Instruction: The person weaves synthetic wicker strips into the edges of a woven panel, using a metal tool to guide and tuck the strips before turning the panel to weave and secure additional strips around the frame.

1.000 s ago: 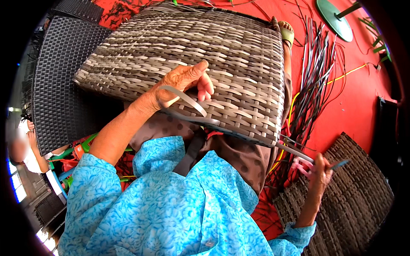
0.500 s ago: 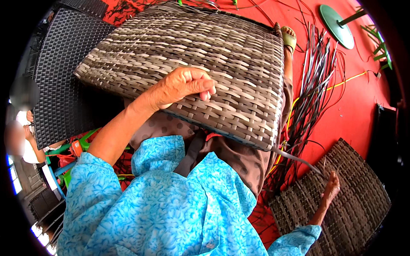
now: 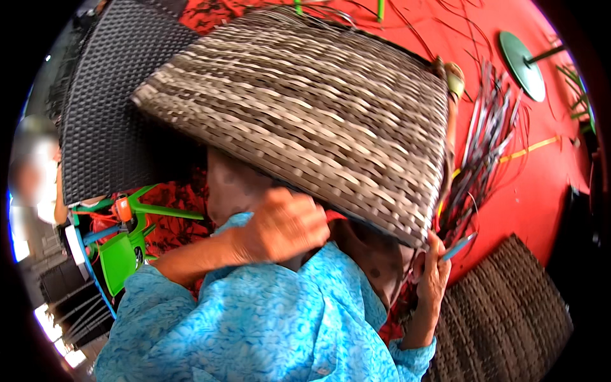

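The left hand (image 3: 286, 226) is clenched near the panel (image 3: 305, 121); at its near right corner, the right hand (image 3: 433, 274) grips a blue tool (image 3: 459, 247).

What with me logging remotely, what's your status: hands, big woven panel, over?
Left hand curled, blurred, by big woven panel. Right hand at its near right corner, slim blue tool in fingers. Loose strips on red floor, right of panel.

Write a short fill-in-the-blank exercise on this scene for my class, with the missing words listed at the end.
1. A slim blue object sticks out from the person's ____ hand.
2. The large brown panel, with its over-and-under pattern, is ____.
3. The floor under the loose strips is ____.
4. The patterned shirt is white and ____.

Missing words: right; woven; red; blue.
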The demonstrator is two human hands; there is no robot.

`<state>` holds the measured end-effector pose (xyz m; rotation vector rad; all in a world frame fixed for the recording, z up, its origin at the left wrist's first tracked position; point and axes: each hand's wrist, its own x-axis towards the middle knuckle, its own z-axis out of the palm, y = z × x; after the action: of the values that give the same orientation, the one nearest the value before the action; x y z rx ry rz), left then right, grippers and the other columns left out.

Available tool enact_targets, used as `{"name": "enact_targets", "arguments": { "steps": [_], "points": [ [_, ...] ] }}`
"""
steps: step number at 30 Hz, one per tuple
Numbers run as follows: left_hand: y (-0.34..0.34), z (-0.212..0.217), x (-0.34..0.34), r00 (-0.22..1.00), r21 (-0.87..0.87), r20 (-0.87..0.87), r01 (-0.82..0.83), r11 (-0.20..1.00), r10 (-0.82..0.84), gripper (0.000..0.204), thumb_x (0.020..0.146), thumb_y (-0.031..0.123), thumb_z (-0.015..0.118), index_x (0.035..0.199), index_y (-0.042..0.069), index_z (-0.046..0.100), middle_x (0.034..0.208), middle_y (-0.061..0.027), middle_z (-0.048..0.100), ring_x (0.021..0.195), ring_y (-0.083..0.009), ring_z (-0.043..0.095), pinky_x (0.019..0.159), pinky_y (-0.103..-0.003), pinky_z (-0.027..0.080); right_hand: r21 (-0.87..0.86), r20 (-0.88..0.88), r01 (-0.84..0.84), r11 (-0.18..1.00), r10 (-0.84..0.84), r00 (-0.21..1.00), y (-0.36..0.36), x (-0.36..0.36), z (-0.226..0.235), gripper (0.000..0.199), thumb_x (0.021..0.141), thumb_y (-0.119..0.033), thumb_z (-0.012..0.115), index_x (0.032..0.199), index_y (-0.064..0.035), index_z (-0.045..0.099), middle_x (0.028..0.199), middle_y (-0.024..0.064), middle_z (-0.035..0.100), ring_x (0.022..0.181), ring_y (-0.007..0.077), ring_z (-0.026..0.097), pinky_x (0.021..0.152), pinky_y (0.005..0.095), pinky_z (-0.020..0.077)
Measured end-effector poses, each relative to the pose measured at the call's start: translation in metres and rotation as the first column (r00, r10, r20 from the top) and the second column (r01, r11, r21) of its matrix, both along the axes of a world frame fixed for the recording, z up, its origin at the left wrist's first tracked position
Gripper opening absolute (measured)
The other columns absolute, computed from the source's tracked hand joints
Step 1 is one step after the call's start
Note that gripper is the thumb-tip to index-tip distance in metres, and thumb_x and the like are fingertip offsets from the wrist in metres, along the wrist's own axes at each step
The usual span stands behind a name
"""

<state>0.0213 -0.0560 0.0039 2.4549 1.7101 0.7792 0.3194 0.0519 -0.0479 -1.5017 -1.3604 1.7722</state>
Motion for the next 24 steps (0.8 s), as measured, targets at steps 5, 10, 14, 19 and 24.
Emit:
{"name": "enact_targets", "arguments": {
  "steps": [5, 10, 14, 19, 24],
  "points": [
    [-0.021, -0.013, 0.004, 0.601, -0.844, 0.486, 0.133, 0.520, 0.635, 0.039, 0.083, 0.022, 0.069, 0.114, 0.001, 0.056, 0.095, -0.0104, 0.064, 0.082, -0.0180, 0.063, 0.070, -0.031, 0.052, -0.028, -0.113, 0.094, 0.995, -0.096, 0.989, -0.004, 0.001, 0.000, 0.051, 0.098, -0.047, 0.037, 0.111, -0.0019, 0.058, 0.054, -0.0050, 0.043, 0.043, 0.0029, 0.031, 0.040, 0.0192, 0.0203],
    [-0.023, -0.033, -0.026, -0.382, -0.673, 0.556, 0.314, 0.670, 0.738, 0.058, 0.088, 0.040, 0.060, 0.126, 0.001, 0.042, 0.115, -0.0179, 0.057, 0.104, -0.0292, 0.060, 0.085, -0.042, 0.051, -0.055, -0.213, -0.010, 0.998, -0.002, 0.977, -0.002, 0.000, -0.003, 0.057, 0.096, -0.048, 0.043, 0.124, 0.0008, 0.048, 0.059, -0.0031, 0.044, 0.045, 0.0031, 0.031, 0.041, 0.0191, 0.0211],
    [-0.015, -0.039, -0.036, -0.514, -0.674, 0.568, 0.159, 0.722, 0.643, 0.052, 0.089, 0.037, 0.059, 0.125, 0.001, 0.046, 0.117, -0.0169, 0.058, 0.105, -0.0292, 0.060, 0.085, -0.044, 0.052, -0.175, -0.210, -0.024, 0.984, -0.013, 0.978, 0.004, -0.004, 0.003, 0.050, 0.095, -0.036, 0.049, 0.129, 0.0005, 0.043, 0.068, -0.0007, 0.049, 0.044, 0.0042, 0.036, 0.041, 0.0186, 0.0245],
    [-0.005, -0.029, -0.038, -0.543, -0.703, 0.555, 0.097, 0.704, 0.630, 0.037, 0.087, 0.025, 0.062, 0.115, 0.001, 0.055, 0.106, -0.0122, 0.063, 0.094, -0.0226, 0.064, 0.075, -0.038, 0.056, 0.320, 0.248, -0.446, 0.836, 0.381, 0.891, -0.002, 0.031, -0.025, 0.045, 0.094, -0.012, 0.050, 0.138, -0.0072, 0.039, 0.071, 0.0021, 0.045, 0.048, 0.0085, 0.040, 0.042, 0.0191, 0.0272],
    [-0.006, -0.030, -0.036, -0.493, -0.740, 0.548, 0.088, 0.666, 0.675, 0.044, 0.085, 0.027, 0.060, 0.121, 0.002, 0.051, 0.112, -0.0127, 0.061, 0.099, -0.0248, 0.062, 0.080, -0.041, 0.054, 0.542, 0.441, -0.578, 0.610, 0.379, 0.814, 0.000, 0.021, -0.005, 0.064, 0.081, 0.002, 0.049, 0.142, -0.0065, 0.031, 0.077, 0.0062, 0.048, 0.054, 0.0136, 0.045, 0.049, 0.0252, 0.0358]
  ]
}}
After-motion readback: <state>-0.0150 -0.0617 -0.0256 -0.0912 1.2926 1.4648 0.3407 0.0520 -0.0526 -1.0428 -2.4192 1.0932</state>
